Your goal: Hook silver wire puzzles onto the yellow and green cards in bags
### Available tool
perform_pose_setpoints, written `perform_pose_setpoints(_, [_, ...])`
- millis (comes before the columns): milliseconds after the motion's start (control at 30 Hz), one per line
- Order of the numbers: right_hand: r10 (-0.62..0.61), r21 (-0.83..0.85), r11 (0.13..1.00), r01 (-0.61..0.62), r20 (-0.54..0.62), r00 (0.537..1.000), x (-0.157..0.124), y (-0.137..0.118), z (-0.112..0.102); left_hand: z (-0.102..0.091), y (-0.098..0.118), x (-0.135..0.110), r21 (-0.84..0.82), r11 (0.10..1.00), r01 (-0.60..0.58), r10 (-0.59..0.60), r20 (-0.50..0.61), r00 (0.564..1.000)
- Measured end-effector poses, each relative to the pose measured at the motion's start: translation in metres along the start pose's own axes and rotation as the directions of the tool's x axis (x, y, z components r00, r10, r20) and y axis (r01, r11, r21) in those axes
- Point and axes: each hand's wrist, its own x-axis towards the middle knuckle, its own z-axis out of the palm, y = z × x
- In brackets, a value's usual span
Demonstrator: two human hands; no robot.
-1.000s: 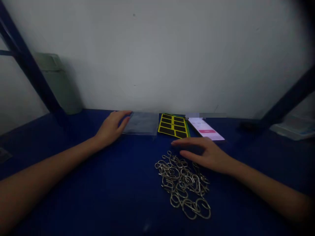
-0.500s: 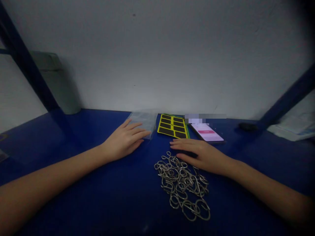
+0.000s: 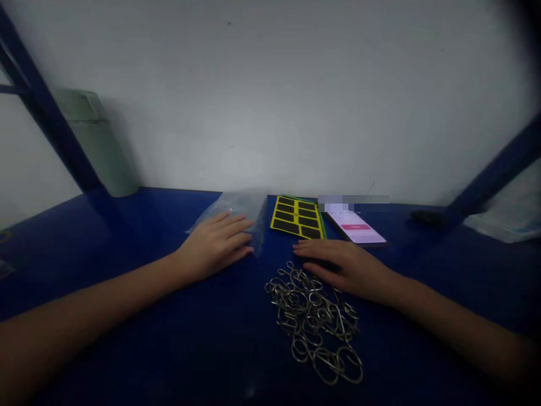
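My left hand (image 3: pixel 217 243) lies palm down with its fingers stretched over the near part of a clear plastic bag (image 3: pixel 247 204); whether it grips the bag's edge is not shown. Palm down as well, my right hand (image 3: pixel 344 262) rests with fingers extended and nothing visible in it. Just in front of its thumb is a tangled pile of silvery metal S-shaped hooks (image 3: pixel 315 321). Beyond my fingertips lies a yellow sheet with black rectangular labels (image 3: pixel 297 217), a green edge showing beneath it.
A phone (image 3: pixel 359 226) with a lit screen lies right of the yellow sheet. At the back left stands a pale green bottle (image 3: pixel 99 149) behind a blue post (image 3: pixel 51 113). Farther right are a small dark object (image 3: pixel 426 217) and a crumpled plastic bag (image 3: pixel 505 224).
The plastic bag has shifted toward me and spread to the left under my left hand, whose fingers have moved slightly down. My right hand and the metal hooks stay put.
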Motion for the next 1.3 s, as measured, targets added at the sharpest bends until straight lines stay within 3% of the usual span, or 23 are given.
perform_pose_setpoints(167, [0.113,-0.048,0.991,-0.125,-0.195,0.974,0.0,-0.003,0.002,-0.01,0.016,0.004,-0.09,0.993,0.075,-0.09,-0.175,0.98])
perform_pose_setpoints(300, [0.105,-0.106,0.983,-0.147,-0.33,0.938,0.004,-0.011,0.003,-0.02,0.03,0.01,-0.212,0.975,0.058,-0.113,-0.256,0.96])
perform_pose_setpoints(367, [0.088,-0.118,0.984,-0.135,-0.338,0.937,0.006,-0.015,0.003,-0.023,0.036,0.012,-0.249,0.967,0.063,-0.123,-0.232,0.965])
perform_pose_setpoints(600, [-0.008,-0.239,0.969,-0.067,-0.298,0.954,0.007,-0.018,0.001,-0.036,0.052,0.013,-0.284,0.953,-0.104,0.048,-0.196,0.979])
perform_pose_setpoints(700, [-0.104,-0.301,0.953,0.018,-0.272,0.956,0.007,-0.018,-0.002,-0.04,0.05,0.013,-0.413,0.899,-0.144,0.108,-0.11,0.988])
perform_pose_setpoints(800, [-0.151,-0.347,0.936,0.054,-0.26,0.954,0.007,-0.02,-0.004,-0.039,0.041,0.016,-0.514,0.857,-0.018,0.012,-0.014,1.0])
perform_pose_setpoints(867, [-0.176,-0.374,0.925,0.071,-0.254,0.951,0.006,-0.023,-0.005,-0.036,0.034,0.017,-0.5,0.861,0.087,-0.068,0.056,0.996])
perform_pose_setpoints(1067, [-0.233,-0.412,0.902,0.129,-0.214,0.949,0.004,-0.027,-0.008,-0.02,0.02,0.013,-0.39,0.903,0.179,-0.038,0.342,0.939])
perform_pose_setpoints(1200, [-0.215,-0.457,0.885,0.093,-0.222,0.951,0.004,-0.023,-0.01,-0.012,0.015,0.007,-0.366,0.909,0.199,-0.025,0.428,0.903])
perform_pose_setpoints(1300, [-0.197,-0.472,0.879,0.067,-0.233,0.952,0.004,-0.019,-0.009,-0.008,0.013,0.005,-0.358,0.91,0.208,-0.039,0.425,0.904])
